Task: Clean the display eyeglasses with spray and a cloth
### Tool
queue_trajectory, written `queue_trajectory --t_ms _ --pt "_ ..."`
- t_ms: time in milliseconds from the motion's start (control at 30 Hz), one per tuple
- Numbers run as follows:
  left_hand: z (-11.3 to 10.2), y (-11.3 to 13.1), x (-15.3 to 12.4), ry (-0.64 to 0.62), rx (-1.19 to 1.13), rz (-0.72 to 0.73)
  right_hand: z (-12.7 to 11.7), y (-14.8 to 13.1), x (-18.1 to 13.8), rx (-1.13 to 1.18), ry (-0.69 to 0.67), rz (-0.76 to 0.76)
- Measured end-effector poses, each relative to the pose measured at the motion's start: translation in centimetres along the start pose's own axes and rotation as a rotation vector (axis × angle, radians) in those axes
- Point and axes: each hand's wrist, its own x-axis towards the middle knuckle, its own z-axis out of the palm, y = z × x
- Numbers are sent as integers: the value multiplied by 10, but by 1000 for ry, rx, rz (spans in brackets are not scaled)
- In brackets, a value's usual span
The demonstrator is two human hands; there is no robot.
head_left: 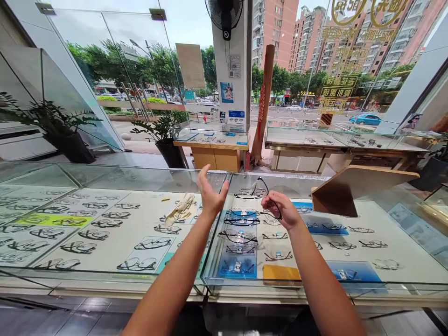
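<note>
The person's right hand (282, 211) is closed around a pair of thin dark-rimmed glasses (264, 196), pinching one temple so the frame rises toward eleven o'clock from the knuckles, held up above the glass counter (105, 177) rather than resting on it. The left hand (212, 193) hangs just at nine o'clock of the glasses, palm turned inward, fingers spread and loose, grasping nothing. Beneath both hands, under the glass, rows of display spectacles (238, 238) lie on white, blue and yellow cards. A pale cloth (180, 210) lies at eight o'clock of the left hand. At three o'clock of the right hand a tilted brown stand (350, 189) sits on the counter top.
</note>
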Motion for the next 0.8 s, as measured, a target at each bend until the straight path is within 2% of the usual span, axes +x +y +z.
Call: queue_trajectory --t_ms 67,133,200,300,400,533,667,800 --pt "-10 34 8 -261 -146 183 1 -13 1 -39 -55 56" --pt "-19 61 19 -450 -205 282 3 -30 4 -84 -105 88" --pt "-25 82 33 -562 -227 327 6 -50 7 -123 -157 92" --pt "-32 103 55 -666 -250 346 13 -80 13 -171 -239 93" --pt "-39 117 74 -681 -261 324 22 -105 17 -211 -291 94" --pt "-51 127 85 -606 -234 307 36 -123 19 -235 -344 90" --pt "-63 126 87 -538 -193 324 48 -124 21 -219 -378 71" --pt "-68 119 90 -527 -208 308 54 -121 21 -258 -376 45"
